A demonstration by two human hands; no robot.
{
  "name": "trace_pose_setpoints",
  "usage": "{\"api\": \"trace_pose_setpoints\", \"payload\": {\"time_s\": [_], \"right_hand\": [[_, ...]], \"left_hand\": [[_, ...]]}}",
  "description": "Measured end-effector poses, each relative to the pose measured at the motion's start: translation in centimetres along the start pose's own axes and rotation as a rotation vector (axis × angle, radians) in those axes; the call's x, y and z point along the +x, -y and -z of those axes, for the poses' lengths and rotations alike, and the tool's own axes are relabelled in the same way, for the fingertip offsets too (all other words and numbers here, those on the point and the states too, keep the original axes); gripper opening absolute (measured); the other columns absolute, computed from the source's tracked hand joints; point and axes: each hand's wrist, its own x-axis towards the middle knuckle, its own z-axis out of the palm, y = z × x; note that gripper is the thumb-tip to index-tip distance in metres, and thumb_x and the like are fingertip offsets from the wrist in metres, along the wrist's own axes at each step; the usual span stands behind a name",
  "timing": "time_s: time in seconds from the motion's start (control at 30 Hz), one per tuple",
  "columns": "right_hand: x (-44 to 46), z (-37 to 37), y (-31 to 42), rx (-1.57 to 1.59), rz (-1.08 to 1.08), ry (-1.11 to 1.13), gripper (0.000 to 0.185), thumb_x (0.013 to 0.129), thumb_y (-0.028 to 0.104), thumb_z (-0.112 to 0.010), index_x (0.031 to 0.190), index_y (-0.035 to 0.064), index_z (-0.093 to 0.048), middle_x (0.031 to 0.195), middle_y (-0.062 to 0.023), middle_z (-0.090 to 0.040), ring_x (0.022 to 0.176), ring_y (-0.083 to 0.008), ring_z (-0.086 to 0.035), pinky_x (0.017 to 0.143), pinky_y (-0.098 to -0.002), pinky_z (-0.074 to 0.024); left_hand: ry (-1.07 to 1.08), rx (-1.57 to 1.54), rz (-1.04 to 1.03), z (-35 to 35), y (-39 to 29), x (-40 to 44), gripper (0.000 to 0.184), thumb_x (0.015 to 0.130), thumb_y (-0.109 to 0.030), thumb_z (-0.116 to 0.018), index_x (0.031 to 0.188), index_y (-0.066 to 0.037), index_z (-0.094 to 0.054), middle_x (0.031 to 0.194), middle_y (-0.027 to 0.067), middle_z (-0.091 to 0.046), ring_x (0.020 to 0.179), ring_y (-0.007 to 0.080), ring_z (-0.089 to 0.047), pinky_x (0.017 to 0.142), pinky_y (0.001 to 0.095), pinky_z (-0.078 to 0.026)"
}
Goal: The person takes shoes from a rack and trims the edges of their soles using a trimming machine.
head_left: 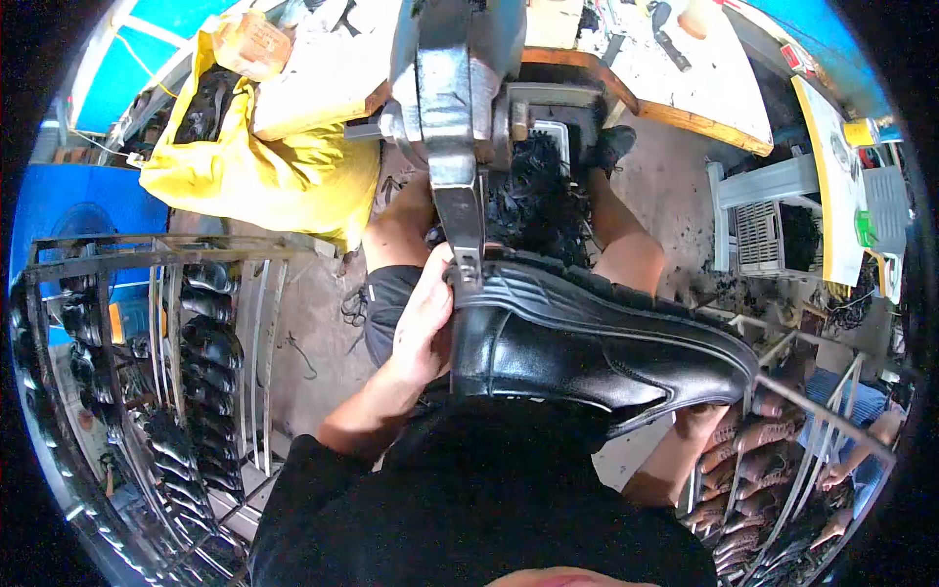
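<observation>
Black shoe point(567, 352), one: sole up, toe to the right of my view, held in mid-air at a machine's metal arm point(455, 166), well short of the front edge of the right desk point(719, 98). Risk, judged from my remote seat: the arm's narrow tip, at the heel's sole edge, could scuff leather or nip the thumb, were the grip to slip. Place: between the hands. Left hand point(423, 323): holding the heel end, thumb near that tip. Right hand point(699, 421): by the toe, fingers mostly hidden, grip I cannot tell
</observation>
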Motion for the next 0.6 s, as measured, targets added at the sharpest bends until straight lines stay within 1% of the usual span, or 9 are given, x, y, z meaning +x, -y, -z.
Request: {"api": "trace_pose_setpoints", "payload": {"time_s": [0.03,0.1,0.23,0.37,0.43,0.5,0.53,0.57,0.6], "right_hand": [[-0.3,0.2,0.0,-0.104,0.085,-0.039,0.05,0.092,0.033,-0.064,0.13,0.0026,-0.054,0.127,-0.0137,-0.06,0.111,-0.0292,-0.06,0.098,-0.044,-0.0478],[-0.4,1.2,0.3,-0.142,0.116,-0.106,0.049,0.093,0.032,-0.063,0.13,0.0022,-0.054,0.127,-0.0145,-0.06,0.111,-0.0288,-0.06,0.098,-0.0436,-0.0478],[1.3,-0.1,2.0,-0.068,0.067,-0.159,0.045,0.093,0.027,-0.06,0.13,0.0021,-0.054,0.126,-0.0151,-0.06,0.11,-0.0287,-0.061,0.096,-0.0438,-0.0498],[3.1,-2.4,4.9,-0.01,-0.002,-0.189,0.042,0.093,0.022,-0.058,0.13,0.002,-0.054,0.125,-0.0158,-0.061,0.108,-0.0286,-0.063,0.094,-0.0441,-0.0518],[3.6,-3.3,6.3,0.006,-0.043,-0.204,0.041,0.093,0.019,-0.057,0.13,0.0019,-0.054,0.124,-0.0161,-0.061,0.107,-0.0286,-0.063,0.092,-0.0442,-0.0528],[4.0,-4.0,7.3,0.021,-0.072,-0.219,0.04,0.093,0.016,-0.056,0.13,0.0018,-0.054,0.123,-0.0164,-0.062,0.106,-0.0285,-0.064,0.091,-0.0443,-0.0538],[3.5,-4.6,6.6,-0.185,-0.087,-0.242,0.039,0.091,0.009,-0.053,0.129,0.0004,-0.053,0.118,-0.0159,-0.065,0.102,-0.029,-0.066,0.088,-0.0444,-0.0564],[2.9,-4.8,5.4,-0.234,-0.072,-0.348,0.038,0.091,0.008,-0.051,0.128,0.0001,-0.054,0.116,-0.0155,-0.065,0.103,-0.0288,-0.066,0.088,-0.0428,-0.0567],[3.6,-3.7,3.9,0.0,-0.041,-0.16,0.042,0.089,0.007,-0.055,0.13,0.001,-0.052,0.118,-0.0158,-0.064,0.105,-0.0283,-0.065,0.088,-0.0419,-0.0564]], "left_hand": [[-0.003,-0.034,0.012,0.1,0.1,0.0,0.061,0.098,-0.042,-0.052,0.139,0.0,-0.035,0.129,0.0176,-0.053,0.117,0.0248,-0.055,0.102,0.0384,-0.042],[-0.002,-0.096,0.031,0.4,0.4,-0.3,0.059,0.099,-0.041,-0.05,0.137,0.001,-0.035,0.127,0.018,-0.054,0.116,0.0257,-0.056,0.102,0.0396,-0.042],[-0.047,-0.071,0.063,0.1,0.7,-0.9,0.054,0.101,-0.04,-0.045,0.136,0.0,-0.035,0.127,0.0175,-0.054,0.116,0.0249,-0.055,0.102,0.0393,-0.041],[-0.087,-0.175,0.071,0.9,2.2,-1.0,0.05,0.103,-0.036,-0.042,0.136,0.001,-0.036,0.127,0.0154,-0.054,0.117,0.0221,-0.054,0.101,0.0367,-0.04],[-0.037,-0.041,-0.049,0.2,1.5,-0.7,0.05,0.104,-0.036,-0.042,0.137,0.001,-0.036,0.127,0.0143,-0.054,0.116,0.0203,-0.053,0.101,0.0355,-0.041],[-0.012,-0.028,-0.079,0.4,1.1,-0.1,0.05,0.104,-0.036,-0.043,0.137,0.001,-0.036,0.127,0.014,-0.054,0.116,0.0195,-0.053,0.1,0.0349,-0.041],[0.011,-0.001,-0.1,0.6,1.1,-0.1,0.051,0.103,-0.036,-0.043,0.137,0.002,-0.036,0.127,0.0137,-0.054,0.115,0.0188,-0.053,0.1,0.0343,-0.041],[0.003,-0.03,-0.091,0.8,1.1,0.0,0.051,0.103,-0.036,-0.044,0.137,0.002,-0.037,0.128,0.0135,-0.054,0.115,0.0187,-0.054,0.099,0.0335,-0.041],[0.008,0.04,-0.11,1.3,1.0,0.1,0.05,0.104,-0.035,-0.044,0.137,0.002,-0.038,0.128,0.0135,-0.053,0.113,0.0189,-0.055,0.099,0.0331,-0.042]]}}
